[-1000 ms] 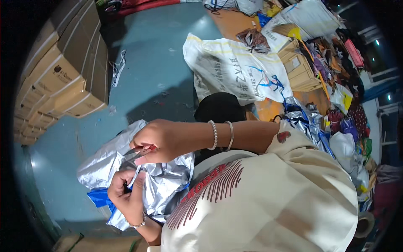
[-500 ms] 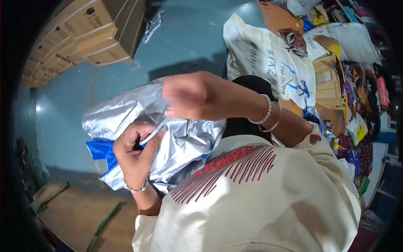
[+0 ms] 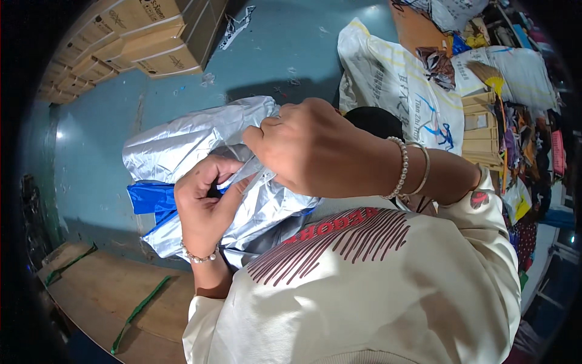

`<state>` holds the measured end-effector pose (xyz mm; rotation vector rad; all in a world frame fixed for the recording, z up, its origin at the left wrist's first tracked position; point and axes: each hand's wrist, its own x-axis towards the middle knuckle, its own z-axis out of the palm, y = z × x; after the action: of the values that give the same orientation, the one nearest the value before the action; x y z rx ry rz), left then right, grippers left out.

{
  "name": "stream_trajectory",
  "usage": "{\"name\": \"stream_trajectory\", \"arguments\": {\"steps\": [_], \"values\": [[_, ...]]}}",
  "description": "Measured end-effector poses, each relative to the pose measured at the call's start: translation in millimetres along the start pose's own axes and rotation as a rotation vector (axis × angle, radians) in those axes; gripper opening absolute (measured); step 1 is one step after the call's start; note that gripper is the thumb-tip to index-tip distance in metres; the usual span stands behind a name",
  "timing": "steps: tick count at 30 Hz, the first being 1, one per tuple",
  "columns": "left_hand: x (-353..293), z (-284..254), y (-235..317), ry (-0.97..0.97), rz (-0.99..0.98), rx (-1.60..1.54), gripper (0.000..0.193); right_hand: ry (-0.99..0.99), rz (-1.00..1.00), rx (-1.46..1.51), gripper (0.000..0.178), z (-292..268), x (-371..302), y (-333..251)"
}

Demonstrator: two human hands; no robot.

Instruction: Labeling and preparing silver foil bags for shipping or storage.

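Note:
Across my lap and out to the left lies a crumpled silver sheet (image 3: 179, 139) with a shiny surface. Its blue side (image 3: 150, 198) shows at the left edge. Over the sheet, my left hand (image 3: 203, 197) pinches a narrow translucent strip (image 3: 253, 168) between thumb and fingers. My right hand (image 3: 312, 148) grips the same strip just to the right, closed with its knuckles up. The strip's far end is hidden under the right hand.
Stacked cardboard boxes (image 3: 163, 45) stand at the far left on the blue-green floor (image 3: 97, 145). A large white woven sack (image 3: 400, 85) lies ahead to the right. Clothes, bags and a broom (image 3: 485, 74) crowd the right side. A brown board (image 3: 103, 297) with green straps is at the lower left.
My right hand has shifted a little right and turned, its knuckles now up. More of the translucent strip shows between my hands. The left hand keeps its pinch, and the view has shifted slightly.

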<state>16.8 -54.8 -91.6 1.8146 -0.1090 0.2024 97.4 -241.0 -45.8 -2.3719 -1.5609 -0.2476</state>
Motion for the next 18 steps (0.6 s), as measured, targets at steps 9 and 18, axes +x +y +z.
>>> {"name": "stream_trajectory", "arguments": {"steps": [9, 18], "values": [[-10, -2, -4, -0.037, -0.151, -0.136, 0.014, -0.500, 0.208, 0.528, 0.019, -22, 2, 39], [-15, -15, -7, 0.071, -0.056, -0.001, 0.014, 0.025, 0.596, 0.749, 0.018, -40, -54, 91]]}}
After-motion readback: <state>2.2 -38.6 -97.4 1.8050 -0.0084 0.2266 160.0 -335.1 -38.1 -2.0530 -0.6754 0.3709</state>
